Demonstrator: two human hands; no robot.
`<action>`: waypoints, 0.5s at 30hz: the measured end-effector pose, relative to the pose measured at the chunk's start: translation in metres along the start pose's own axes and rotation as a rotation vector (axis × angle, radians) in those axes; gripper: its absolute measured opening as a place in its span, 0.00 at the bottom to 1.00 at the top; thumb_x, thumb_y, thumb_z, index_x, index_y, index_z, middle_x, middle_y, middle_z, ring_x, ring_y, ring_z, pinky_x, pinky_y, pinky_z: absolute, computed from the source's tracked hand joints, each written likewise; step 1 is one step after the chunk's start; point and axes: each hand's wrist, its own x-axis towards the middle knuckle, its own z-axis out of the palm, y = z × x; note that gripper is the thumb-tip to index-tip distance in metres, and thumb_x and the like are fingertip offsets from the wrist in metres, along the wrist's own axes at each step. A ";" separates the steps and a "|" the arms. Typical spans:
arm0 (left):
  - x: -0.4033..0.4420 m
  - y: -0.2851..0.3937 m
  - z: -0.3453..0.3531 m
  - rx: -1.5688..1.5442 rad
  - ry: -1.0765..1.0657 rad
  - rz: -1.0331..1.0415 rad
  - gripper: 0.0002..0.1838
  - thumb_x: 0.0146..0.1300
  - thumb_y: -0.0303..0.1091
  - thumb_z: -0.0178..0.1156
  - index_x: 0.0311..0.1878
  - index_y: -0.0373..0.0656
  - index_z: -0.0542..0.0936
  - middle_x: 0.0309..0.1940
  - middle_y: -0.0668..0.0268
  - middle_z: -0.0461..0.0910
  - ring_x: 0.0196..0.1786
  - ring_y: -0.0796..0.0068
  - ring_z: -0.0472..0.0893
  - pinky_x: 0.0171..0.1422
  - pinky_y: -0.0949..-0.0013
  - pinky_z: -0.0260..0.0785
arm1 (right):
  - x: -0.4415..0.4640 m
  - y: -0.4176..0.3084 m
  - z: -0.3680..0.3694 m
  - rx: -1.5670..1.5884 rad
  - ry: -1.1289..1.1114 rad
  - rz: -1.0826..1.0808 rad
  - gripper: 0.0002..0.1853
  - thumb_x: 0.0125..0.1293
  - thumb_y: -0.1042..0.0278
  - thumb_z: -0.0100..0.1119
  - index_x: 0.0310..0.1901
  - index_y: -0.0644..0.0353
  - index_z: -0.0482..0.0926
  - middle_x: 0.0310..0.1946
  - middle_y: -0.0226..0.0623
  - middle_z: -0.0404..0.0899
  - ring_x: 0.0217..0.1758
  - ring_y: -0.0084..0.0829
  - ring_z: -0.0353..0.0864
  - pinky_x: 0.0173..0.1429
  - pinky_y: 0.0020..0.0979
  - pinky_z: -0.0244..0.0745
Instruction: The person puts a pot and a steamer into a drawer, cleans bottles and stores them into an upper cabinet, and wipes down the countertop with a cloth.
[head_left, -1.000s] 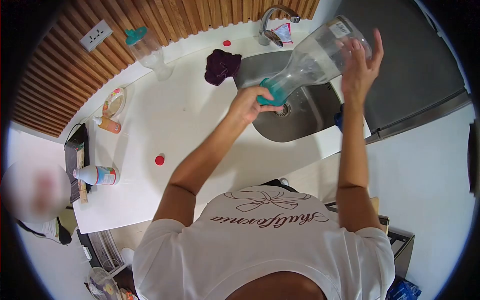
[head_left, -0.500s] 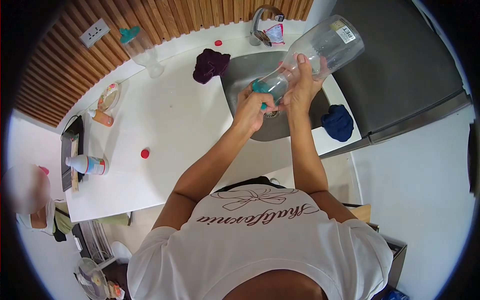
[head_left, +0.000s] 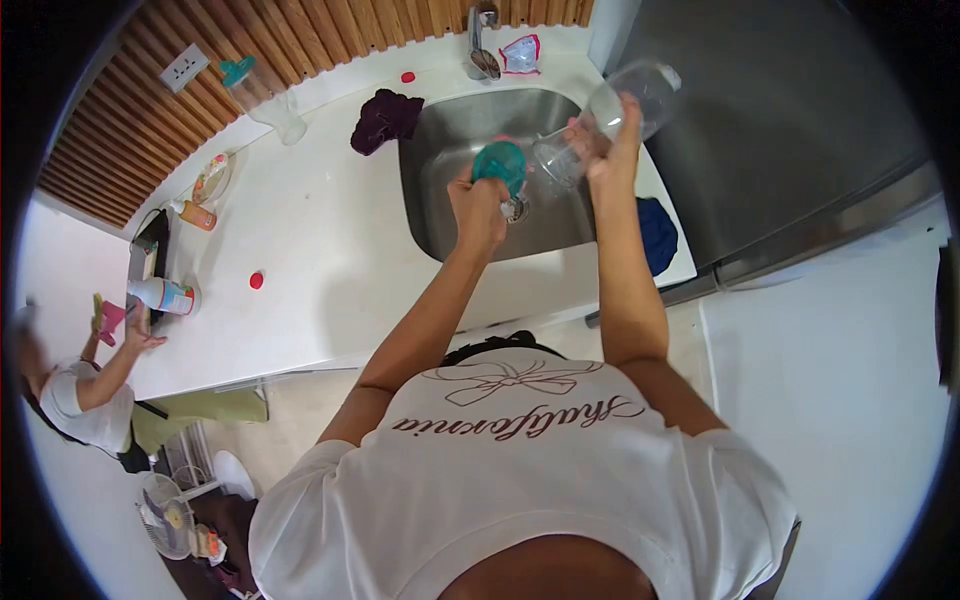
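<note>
My left hand (head_left: 478,212) is closed around a teal lid (head_left: 498,163), held above the metal sink (head_left: 425,205). My right hand (head_left: 613,155) grips a clear plastic bottle (head_left: 648,100), tilted with its open mouth towards the lid and its base up to the right. A gap separates lid and bottle. Something pink shows in the sink behind the lid, too covered to name. Left of the sink lies a dark purple cloth (head_left: 387,120); a navy cloth (head_left: 657,236) is on the right edge, partly behind my right forearm.
Behind the sink are a faucet (head_left: 478,48) and a small packet (head_left: 520,55). Red caps (head_left: 257,281) lie on the counter (head_left: 300,230). A similar bottle with a teal lid (head_left: 265,98) stands by the wall. Further left are a white bottle (head_left: 165,296) and another person (head_left: 95,405).
The teal lid has come off the bottle in my left hand. My right hand has drawn the bottle away to the right. The other person now reaches over the counter's left end.
</note>
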 end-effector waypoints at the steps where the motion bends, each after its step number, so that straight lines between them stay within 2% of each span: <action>1: -0.002 0.000 0.001 0.008 -0.002 -0.005 0.29 0.38 0.12 0.44 0.51 0.31 0.72 0.36 0.60 0.74 0.39 0.64 0.77 0.36 0.59 0.76 | 0.000 0.006 0.000 0.008 0.005 0.000 0.45 0.48 0.67 0.70 0.63 0.52 0.48 0.48 0.43 0.67 0.39 0.37 0.76 0.28 0.37 0.81; 3: -0.002 -0.002 0.007 -0.050 0.141 -0.121 0.28 0.43 0.14 0.48 0.54 0.30 0.68 0.41 0.54 0.75 0.40 0.57 0.80 0.42 0.57 0.76 | 0.005 0.023 0.013 -0.038 0.019 -0.226 0.48 0.47 0.63 0.71 0.63 0.51 0.45 0.45 0.44 0.68 0.35 0.38 0.77 0.29 0.38 0.82; 4: 0.000 -0.005 0.001 -0.043 0.151 -0.112 0.28 0.43 0.14 0.48 0.54 0.30 0.68 0.41 0.54 0.75 0.40 0.57 0.80 0.42 0.57 0.76 | 0.008 0.021 0.015 -0.138 -0.068 -0.198 0.48 0.49 0.68 0.70 0.63 0.50 0.43 0.43 0.44 0.69 0.35 0.38 0.78 0.32 0.38 0.81; 5: 0.006 -0.010 -0.010 0.077 0.169 -0.147 0.26 0.45 0.15 0.48 0.53 0.31 0.68 0.40 0.54 0.76 0.40 0.58 0.80 0.42 0.59 0.76 | 0.011 0.023 0.020 -0.131 -0.080 -0.186 0.48 0.49 0.68 0.70 0.63 0.50 0.43 0.43 0.44 0.69 0.35 0.38 0.78 0.32 0.38 0.81; 7: 0.012 -0.015 -0.032 0.201 0.198 -0.165 0.25 0.47 0.16 0.49 0.53 0.32 0.68 0.40 0.53 0.77 0.40 0.59 0.80 0.42 0.60 0.76 | 0.027 0.031 0.022 -0.090 -0.221 -0.353 0.46 0.49 0.76 0.69 0.62 0.52 0.43 0.45 0.45 0.69 0.39 0.38 0.78 0.35 0.38 0.81; 8: 0.010 -0.016 -0.043 0.643 0.192 0.116 0.22 0.49 0.17 0.49 0.51 0.34 0.69 0.40 0.52 0.77 0.40 0.58 0.80 0.42 0.60 0.75 | 0.035 0.029 0.018 -0.108 -0.290 -0.296 0.47 0.48 0.83 0.68 0.63 0.53 0.44 0.49 0.44 0.67 0.46 0.38 0.76 0.39 0.37 0.81; 9: 0.010 -0.017 -0.052 1.083 0.185 0.397 0.19 0.51 0.18 0.50 0.49 0.36 0.70 0.40 0.50 0.77 0.40 0.57 0.80 0.42 0.60 0.75 | 0.038 0.028 0.017 -0.105 -0.308 -0.285 0.47 0.48 0.83 0.68 0.63 0.53 0.44 0.49 0.44 0.67 0.46 0.38 0.76 0.39 0.37 0.81; 10: 0.011 -0.018 -0.058 1.086 0.204 0.401 0.19 0.51 0.18 0.50 0.49 0.36 0.70 0.40 0.50 0.77 0.40 0.57 0.80 0.42 0.60 0.75 | 0.035 0.028 0.015 -0.142 -0.381 -0.327 0.48 0.46 0.83 0.68 0.63 0.53 0.46 0.51 0.44 0.66 0.49 0.38 0.75 0.42 0.36 0.80; 11: 0.012 -0.018 -0.065 1.262 0.136 0.410 0.18 0.51 0.18 0.51 0.49 0.37 0.71 0.40 0.50 0.76 0.40 0.54 0.80 0.43 0.58 0.75 | 0.031 0.031 0.013 -0.177 -0.456 -0.369 0.49 0.45 0.84 0.69 0.64 0.54 0.47 0.53 0.43 0.65 0.51 0.38 0.74 0.44 0.36 0.79; 12: 0.015 -0.017 -0.074 1.441 0.065 0.415 0.18 0.51 0.18 0.52 0.48 0.38 0.72 0.40 0.50 0.75 0.40 0.52 0.79 0.43 0.56 0.74 | 0.027 0.037 0.012 -0.352 -0.439 -0.442 0.49 0.43 0.85 0.70 0.65 0.54 0.49 0.54 0.41 0.65 0.54 0.38 0.71 0.48 0.35 0.78; 13: 0.018 -0.020 -0.086 1.452 0.087 0.418 0.18 0.51 0.18 0.52 0.48 0.38 0.72 0.40 0.50 0.75 0.40 0.52 0.79 0.43 0.56 0.74 | 0.027 0.048 0.009 -0.342 -0.455 -0.428 0.49 0.43 0.85 0.70 0.65 0.54 0.49 0.54 0.41 0.65 0.54 0.38 0.71 0.48 0.35 0.78; 15: 0.023 -0.027 -0.104 1.674 -0.144 0.541 0.18 0.49 0.17 0.53 0.46 0.40 0.75 0.42 0.50 0.73 0.41 0.49 0.78 0.42 0.55 0.73 | 0.024 0.070 0.000 -0.616 -0.417 -0.307 0.48 0.44 0.88 0.67 0.65 0.56 0.50 0.55 0.43 0.65 0.52 0.39 0.74 0.52 0.37 0.76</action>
